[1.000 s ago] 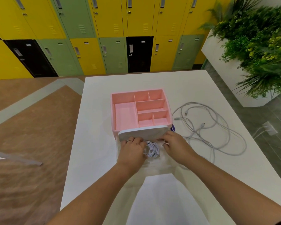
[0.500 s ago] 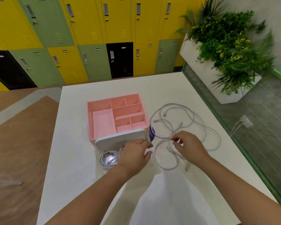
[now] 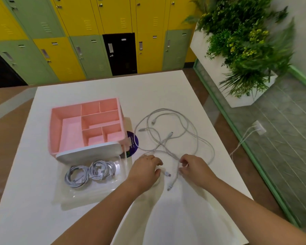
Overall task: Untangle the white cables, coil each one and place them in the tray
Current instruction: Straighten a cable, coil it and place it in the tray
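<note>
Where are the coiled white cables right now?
In the head view, the two coiled white cables lie side by side in the clear plastic tray, in front of the pink compartment organizer, left of the left hand.

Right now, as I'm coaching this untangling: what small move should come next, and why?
Probably draw the loose plug end out of the tangle. Two coils already lie in the tray, and the left hand and right hand flank that free end at the tangle's near edge.
</note>
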`<state>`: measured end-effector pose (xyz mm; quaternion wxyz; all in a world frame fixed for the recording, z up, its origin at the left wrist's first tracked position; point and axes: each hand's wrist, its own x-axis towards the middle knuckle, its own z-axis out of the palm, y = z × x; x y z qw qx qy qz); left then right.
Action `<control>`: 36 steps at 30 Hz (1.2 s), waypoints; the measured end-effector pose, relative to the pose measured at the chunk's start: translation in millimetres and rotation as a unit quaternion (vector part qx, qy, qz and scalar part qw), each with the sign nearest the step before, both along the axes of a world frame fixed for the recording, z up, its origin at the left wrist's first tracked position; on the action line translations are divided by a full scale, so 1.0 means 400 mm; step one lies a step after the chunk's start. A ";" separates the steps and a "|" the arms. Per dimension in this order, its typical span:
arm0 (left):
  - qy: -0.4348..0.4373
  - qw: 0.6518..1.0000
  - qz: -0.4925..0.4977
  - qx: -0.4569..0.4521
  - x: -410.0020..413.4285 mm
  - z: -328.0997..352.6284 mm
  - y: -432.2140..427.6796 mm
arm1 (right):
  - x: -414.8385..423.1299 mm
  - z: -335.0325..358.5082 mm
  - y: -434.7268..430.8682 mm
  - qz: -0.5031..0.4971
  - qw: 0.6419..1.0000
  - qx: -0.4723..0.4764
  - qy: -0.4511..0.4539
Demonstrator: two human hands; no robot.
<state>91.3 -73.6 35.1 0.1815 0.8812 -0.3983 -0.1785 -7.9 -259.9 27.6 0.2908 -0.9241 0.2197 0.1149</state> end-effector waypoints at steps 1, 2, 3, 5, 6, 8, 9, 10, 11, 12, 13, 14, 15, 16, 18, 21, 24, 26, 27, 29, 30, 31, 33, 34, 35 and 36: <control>0.005 1.000 0.004 0.009 -0.006 -0.004 -0.009 | 0.001 -0.005 0.001 -0.004 1.000 0.014 -0.004; 0.005 1.000 0.007 0.015 -0.012 -0.009 -0.017 | 0.003 -0.010 0.001 -0.003 1.000 0.020 -0.008; 0.007 1.000 0.010 0.019 -0.014 -0.011 -0.020 | 0.008 -0.014 0.004 0.002 1.000 0.022 -0.018; 0.012 0.999 0.020 0.028 -0.024 -0.018 -0.038 | 0.016 -0.019 -0.007 0.014 0.999 0.027 -0.030; 0.014 0.999 0.025 0.031 -0.029 -0.021 -0.047 | 0.019 -0.021 -0.013 0.017 0.999 0.035 -0.031; 0.018 0.999 0.033 0.037 -0.038 -0.023 -0.057 | 0.027 -0.026 -0.017 0.005 0.998 0.057 -0.027; 0.021 0.998 0.037 0.040 -0.044 -0.024 -0.063 | 0.029 -0.029 -0.018 -0.006 0.997 0.070 -0.025; 0.024 0.998 0.041 0.041 -0.049 -0.025 -0.067 | 0.032 -0.032 -0.018 -0.019 0.996 0.080 -0.023; 0.026 0.998 0.046 0.042 -0.054 -0.024 -0.071 | 0.036 -0.034 -0.017 -0.033 0.995 0.087 -0.021; 0.027 0.997 0.049 0.043 -0.058 -0.024 -0.074 | 0.040 -0.036 -0.016 -0.045 0.995 0.091 -0.018; 0.028 0.997 0.052 0.045 -0.061 -0.025 -0.077 | 0.045 -0.037 -0.013 -0.054 0.994 0.094 -0.015; 0.027 0.997 0.056 0.045 -0.064 -0.025 -0.080 | 0.049 -0.038 -0.011 -0.057 0.994 0.093 -0.012; 0.028 0.997 0.060 0.046 -0.065 -0.024 -0.083 | 0.054 -0.039 -0.009 -0.058 0.994 0.088 -0.009; 0.029 0.997 0.063 0.046 -0.066 -0.023 -0.086 | 0.057 -0.039 -0.008 -0.061 0.995 0.083 -0.007; 0.032 0.996 0.070 0.046 -0.068 -0.021 -0.089 | 0.062 -0.037 -0.005 -0.076 0.993 0.089 -0.006; 0.040 0.995 0.085 0.042 -0.073 -0.013 -0.089 | 0.065 -0.017 -0.007 -0.116 0.981 0.153 -0.014; 0.058 0.992 0.110 0.025 -0.075 -0.006 -0.089 | 0.069 0.013 -0.022 -0.145 0.960 0.236 -0.040; 0.075 0.990 0.124 -0.003 -0.077 0.004 -0.093 | 0.070 0.045 -0.039 -0.137 0.951 0.269 -0.064; 0.089 0.987 0.129 -0.022 -0.079 0.013 -0.097 | 0.072 0.066 -0.047 -0.135 0.944 0.291 -0.074; 0.103 0.984 0.134 -0.061 -0.080 0.033 -0.108 | 0.076 0.113 -0.061 -0.131 0.926 0.342 -0.095; 0.099 0.984 0.130 -0.076 -0.082 0.046 -0.115 | 0.078 0.140 -0.067 -0.120 0.919 0.360 -0.107; 0.095 0.983 0.126 -0.090 -0.084 0.058 -0.122 | 0.079 0.163 -0.073 -0.108 0.914 0.374 -0.116; 0.099 0.978 0.127 -0.132 -0.089 0.093 -0.139 | 0.080 0.209 -0.086 -0.084 0.909 0.386 -0.134; 0.111 0.973 0.130 -0.155 -0.091 0.110 -0.147 | 0.083 0.225 -0.093 -0.073 0.909 0.384 -0.143; 0.122 0.966 0.135 -0.182 -0.094 0.127 -0.155 | 0.084 0.242 -0.097 -0.064 0.911 0.376 -0.155; 0.134 0.958 0.144 -0.206 -0.100 0.146 -0.162 | 0.086 0.257 -0.102 -0.056 0.917 0.356 -0.174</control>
